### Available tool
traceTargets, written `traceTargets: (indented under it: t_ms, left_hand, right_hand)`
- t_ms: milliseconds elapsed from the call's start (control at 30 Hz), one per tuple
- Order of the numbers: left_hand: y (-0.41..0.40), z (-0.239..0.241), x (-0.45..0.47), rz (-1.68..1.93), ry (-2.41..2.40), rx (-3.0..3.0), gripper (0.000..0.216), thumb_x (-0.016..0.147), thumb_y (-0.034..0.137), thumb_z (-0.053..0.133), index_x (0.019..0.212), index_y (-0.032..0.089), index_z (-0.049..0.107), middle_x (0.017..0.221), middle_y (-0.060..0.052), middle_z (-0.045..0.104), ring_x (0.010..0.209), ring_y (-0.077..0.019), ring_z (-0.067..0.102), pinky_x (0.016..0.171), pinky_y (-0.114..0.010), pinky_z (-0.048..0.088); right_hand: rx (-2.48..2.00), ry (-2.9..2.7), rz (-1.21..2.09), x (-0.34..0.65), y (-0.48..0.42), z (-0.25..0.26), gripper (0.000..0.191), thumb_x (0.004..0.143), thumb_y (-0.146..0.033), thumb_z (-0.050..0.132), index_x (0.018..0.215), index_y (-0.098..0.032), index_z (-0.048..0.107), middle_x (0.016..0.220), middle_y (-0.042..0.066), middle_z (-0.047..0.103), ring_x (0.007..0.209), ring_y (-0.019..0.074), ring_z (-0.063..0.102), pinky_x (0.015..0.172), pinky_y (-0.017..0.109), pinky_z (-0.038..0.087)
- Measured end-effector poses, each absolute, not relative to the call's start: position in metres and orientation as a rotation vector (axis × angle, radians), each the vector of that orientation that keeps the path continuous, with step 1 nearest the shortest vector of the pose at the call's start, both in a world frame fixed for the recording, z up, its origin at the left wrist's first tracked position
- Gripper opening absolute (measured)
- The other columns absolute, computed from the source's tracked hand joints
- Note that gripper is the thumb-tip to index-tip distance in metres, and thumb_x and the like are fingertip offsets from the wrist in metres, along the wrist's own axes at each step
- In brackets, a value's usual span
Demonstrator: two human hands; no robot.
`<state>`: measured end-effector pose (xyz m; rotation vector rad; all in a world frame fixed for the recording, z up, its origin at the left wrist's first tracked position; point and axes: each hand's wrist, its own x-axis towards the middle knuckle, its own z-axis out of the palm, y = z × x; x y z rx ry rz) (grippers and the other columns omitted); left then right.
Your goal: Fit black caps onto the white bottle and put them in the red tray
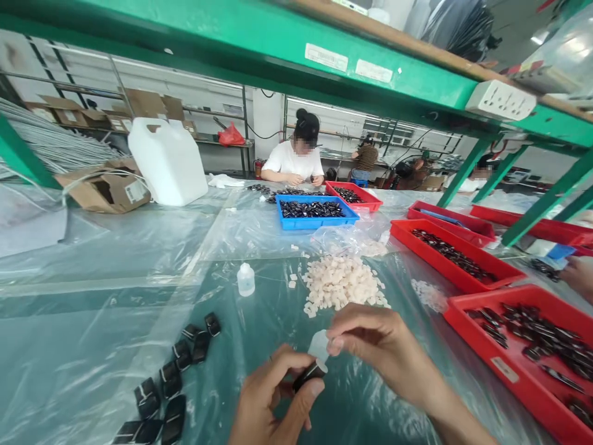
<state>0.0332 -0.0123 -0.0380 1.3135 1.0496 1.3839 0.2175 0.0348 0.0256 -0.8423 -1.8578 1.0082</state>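
Note:
My left hand (282, 392) is closed around a small glossy black part (309, 374), which has a pale end facing up and to the right. Just above it, my right hand (370, 337) pinches a translucent whitish piece (319, 345) between thumb and fingertips. The piece is close to the black part's pale end; whether they touch I cannot tell. Beyond my hands lies a heap of small cream-white pieces (343, 281) on the plastic-covered table. A small white bottle (246, 281) stands upright left of the heap. Several black parts (171, 378) lie in a loose row at the left.
Red trays (503, 364) of dark parts line the right side, with another person's hand (581, 278) nearby. A blue tray (319, 222) stands ahead, before a seated person (294, 162). A white jug (167, 164) and cardboard box (104, 188) stand far left. A green shelf beam (259, 46) crosses overhead.

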Motion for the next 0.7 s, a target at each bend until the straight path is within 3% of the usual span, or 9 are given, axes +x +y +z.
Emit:
traceTargets:
  t_ms: [167,467,700]
  left_hand:
    - [-0.008,-0.045,0.030,1.456,1.082,1.397,0.023,0.098,0.052,0.063,0.093,0.031,0.072,0.076,0.004,0.054,0.053,-0.0110,0.050,0.045,-0.017,0.051]
    - [-0.009,-0.057,0.024,1.453,1.166,1.560,0.009,0.098,0.032,0.066,0.091,0.027,0.069,0.076,0.003,0.057,0.063,-0.0140,0.058,0.056,-0.020,0.049]
    - [-0.012,-0.063,0.027,1.420,1.215,1.600,0.010,0.099,0.031,0.063,0.092,0.027,0.068,0.075,0.003,0.057,0.063,-0.0150,0.060,0.056,-0.022,0.048]
  right_hand:
    - [-0.836,-1.897,0.822,0.198,0.026,0.013,0.018,0.098,-0.013,0.066,0.101,-0.028,0.075,0.088,-0.003,0.073,0.078,0.0092,0.069,0.070,0.017,0.054]
    - [-0.882,-2.013,0.436,0.200,0.010,-0.010,0.034,0.096,-0.004,0.063,0.121,-0.026,0.062,0.103,0.001,0.071,0.088,0.0106,0.071,0.079,0.017,0.058]
    - [-0.900,-2.088,0.189,0.197,0.006,-0.013,0.029,0.094,0.000,0.056,0.112,-0.023,0.058,0.098,0.000,0.073,0.087,0.0098,0.074,0.080,0.014,0.059]
